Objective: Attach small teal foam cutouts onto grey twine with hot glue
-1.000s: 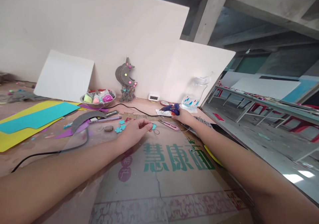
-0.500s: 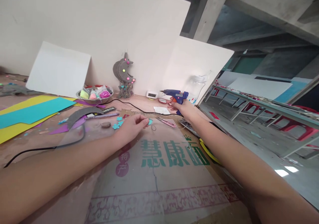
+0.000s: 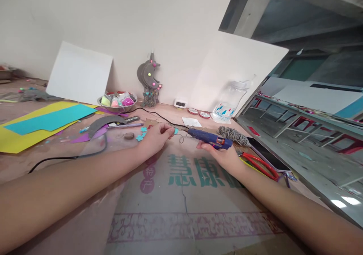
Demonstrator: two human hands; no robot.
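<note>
Between thumb and fingertips, my left hand (image 3: 159,137) pinches a small turquoise paper piece (image 3: 176,131). A thin grey cord (image 3: 181,138) curls just beside it. My right hand (image 3: 222,156) is wrapped round the blue hot glue gun (image 3: 210,138), whose nozzle points left toward the paper piece, a short gap apart. Several turquoise paper flowers (image 3: 141,135) lie left of my left hand. A small grey-brown lump (image 3: 129,135) with a cord sits farther left. Beneath my hands spreads a clear sheet over printed cardboard (image 3: 159,204).
Red-handled pliers (image 3: 261,164), a dark-screened tablet (image 3: 266,153) and a grey yarn bundle (image 3: 232,134) lie right. At the back stand a jug (image 3: 228,102), small clock (image 3: 180,103), moon ornament (image 3: 149,77) and bowl of clay packets (image 3: 117,102). A black cable (image 3: 53,158) crosses the left side.
My right hand has brought the glue gun down and nearer, its nozzle now close to the paper piece. My left hand keeps its pinch. The view has shifted slightly.
</note>
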